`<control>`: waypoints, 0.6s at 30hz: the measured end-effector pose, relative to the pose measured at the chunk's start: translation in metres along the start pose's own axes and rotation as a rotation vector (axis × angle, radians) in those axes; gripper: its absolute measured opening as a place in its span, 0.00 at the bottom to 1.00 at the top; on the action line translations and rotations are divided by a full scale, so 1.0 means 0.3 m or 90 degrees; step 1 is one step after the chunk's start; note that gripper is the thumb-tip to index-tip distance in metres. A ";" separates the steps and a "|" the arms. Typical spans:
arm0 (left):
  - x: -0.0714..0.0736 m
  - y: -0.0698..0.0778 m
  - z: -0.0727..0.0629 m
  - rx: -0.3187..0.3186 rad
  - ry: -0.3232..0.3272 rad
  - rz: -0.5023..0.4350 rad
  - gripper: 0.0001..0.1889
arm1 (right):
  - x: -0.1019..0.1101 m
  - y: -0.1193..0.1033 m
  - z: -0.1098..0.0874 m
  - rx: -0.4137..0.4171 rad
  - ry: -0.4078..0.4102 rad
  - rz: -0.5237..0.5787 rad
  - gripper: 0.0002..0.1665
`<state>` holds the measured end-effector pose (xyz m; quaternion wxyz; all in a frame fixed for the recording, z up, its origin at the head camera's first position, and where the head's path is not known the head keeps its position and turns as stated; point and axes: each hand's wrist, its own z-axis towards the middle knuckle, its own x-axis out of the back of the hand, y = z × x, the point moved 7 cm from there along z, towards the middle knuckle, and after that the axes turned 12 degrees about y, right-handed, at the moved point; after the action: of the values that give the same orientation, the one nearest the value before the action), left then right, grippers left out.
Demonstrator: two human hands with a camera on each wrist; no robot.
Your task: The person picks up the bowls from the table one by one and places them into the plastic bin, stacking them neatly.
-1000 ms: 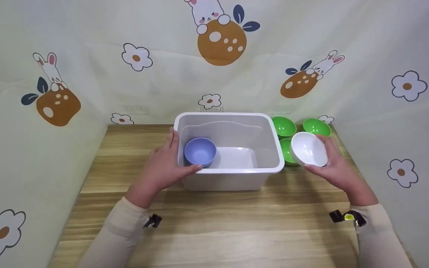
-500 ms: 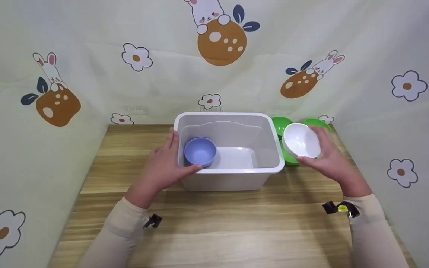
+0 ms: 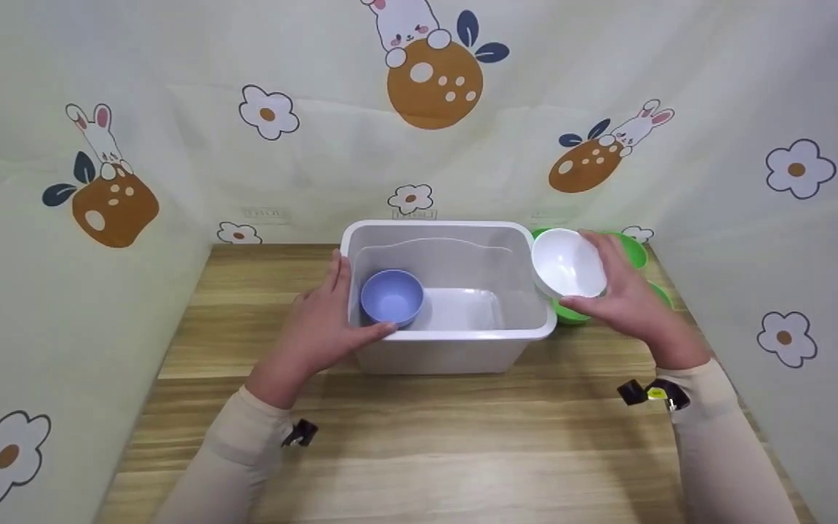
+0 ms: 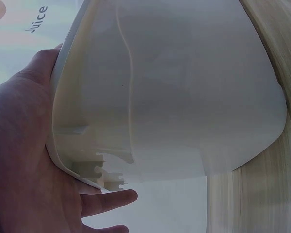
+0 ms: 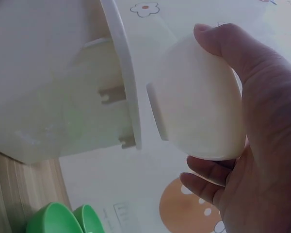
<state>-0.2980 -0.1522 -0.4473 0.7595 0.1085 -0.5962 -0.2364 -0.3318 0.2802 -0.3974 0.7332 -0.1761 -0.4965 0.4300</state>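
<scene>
In the head view, my right hand [image 3: 626,298] holds a white bowl [image 3: 570,263] by its right side, with the thumb at the near rim and fingers behind. The bowl is tilted, its hollow toward the head camera, and overlaps the right rim of a white plastic bin [image 3: 455,335]. The right wrist view shows the bowl's underside [image 5: 199,102] close beside the bin's rim [image 5: 128,73]. My left hand [image 3: 321,320] rests against the bin's left side, its thumb over the front rim; the left wrist view shows extended fingers [image 4: 109,201]. A blue bowl [image 3: 392,297] sits inside the bin at left.
Several green bowls stand right of the bin, partly hidden by the white bowl and my right hand; one green bowl [image 3: 631,249] shows at the back right. Wood-grain tabletop [image 3: 419,437] lies in front. A printed curtain [image 3: 317,167] surrounds the table's back and sides.
My right hand has carried the white bowl left and away from me, from over the green bowls to the bin's right rim. The left hand, the bin and the blue bowl have stayed put.
</scene>
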 end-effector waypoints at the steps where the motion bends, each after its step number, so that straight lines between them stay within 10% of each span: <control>1: 0.000 0.000 0.000 -0.001 0.001 -0.001 0.79 | -0.003 -0.006 0.006 0.006 -0.001 0.001 0.62; 18: -0.006 -0.005 -0.001 -0.004 0.004 -0.001 0.79 | -0.072 -0.077 0.087 -0.017 -0.065 0.054 0.60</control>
<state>-0.2984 -0.1528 -0.4496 0.7613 0.1075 -0.5932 -0.2388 -0.3473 0.2451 -0.3824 0.6856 -0.1842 -0.5312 0.4624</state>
